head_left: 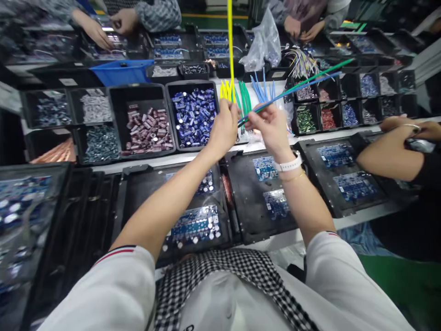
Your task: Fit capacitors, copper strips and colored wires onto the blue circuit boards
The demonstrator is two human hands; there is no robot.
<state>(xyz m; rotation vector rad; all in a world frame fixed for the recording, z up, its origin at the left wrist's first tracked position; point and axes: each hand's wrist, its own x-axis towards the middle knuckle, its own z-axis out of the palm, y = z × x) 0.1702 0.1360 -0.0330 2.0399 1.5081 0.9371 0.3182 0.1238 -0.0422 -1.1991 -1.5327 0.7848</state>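
My left hand (223,125) is closed, its fingers pinching a long yellow wire (230,46) that stands up past the top of the view. Close beside it, my right hand (270,126) is closed round a green wire (320,73) and a blue wire (310,84), which slant up to the right. Their dark lower ends come near the left fingertips; whether they touch is unclear. Behind the hands are bundles of short yellow wires (226,90), green wires (245,99) and blue wires (263,87).
Bins hold blue capacitors (195,115), brown capacitors (149,128) and other small parts. Black trays with blue circuit boards (196,225) lie below my forearms. A neighbour's arm (392,154) is at right; co-workers' hands (94,32) work across the bench. A plastic bag (263,41) stands behind.
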